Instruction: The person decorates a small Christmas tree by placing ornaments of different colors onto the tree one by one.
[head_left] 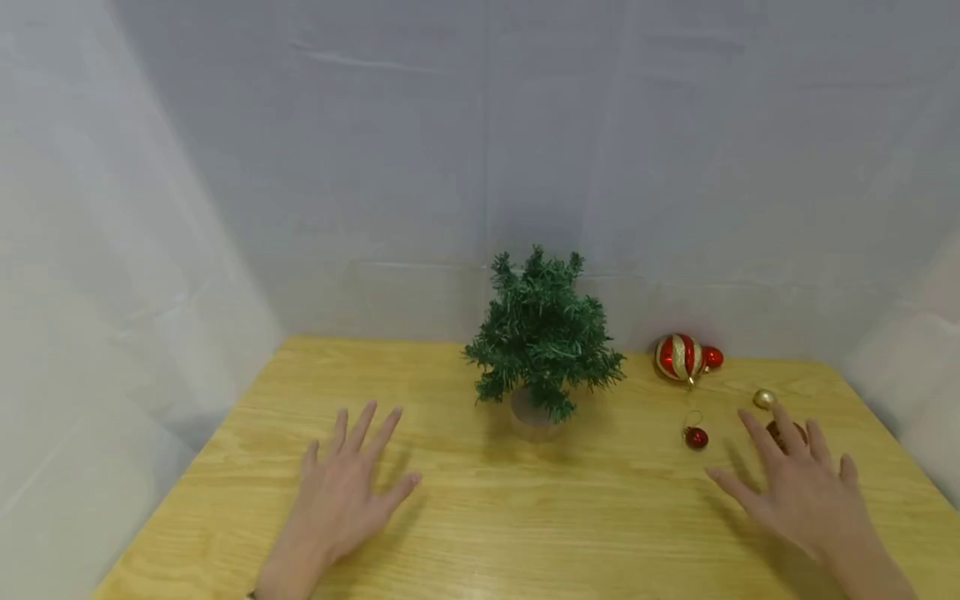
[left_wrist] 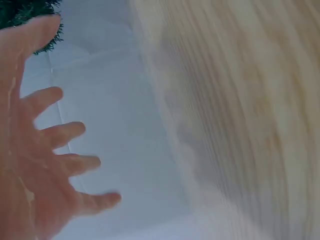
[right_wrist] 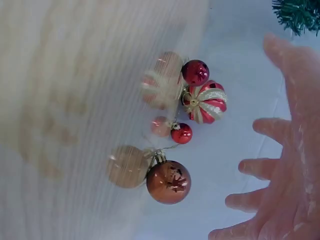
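A small artificial Christmas tree (head_left: 543, 333) stands upright in a pale round pot (head_left: 529, 421) at the middle back of the table. To its left my left hand (head_left: 341, 504) hovers with fingers spread and holds nothing. My right hand (head_left: 810, 504) is likewise spread and unladen, over the right side. Its fingers partly cover a copper-brown bauble (right_wrist: 169, 182) in the head view. Just beyond the fingertips lies a gold bauble (head_left: 764, 398), and left of them a small dark red bauble (head_left: 697, 438). Farther back are a red-and-gold striped bauble (head_left: 678, 357) and a small red bauble (head_left: 713, 357).
The light wooden table (head_left: 510, 533) has a glossy top that reflects the baubles in the right wrist view. White cloth (head_left: 420, 167) hangs behind the table's back edge and on both sides.
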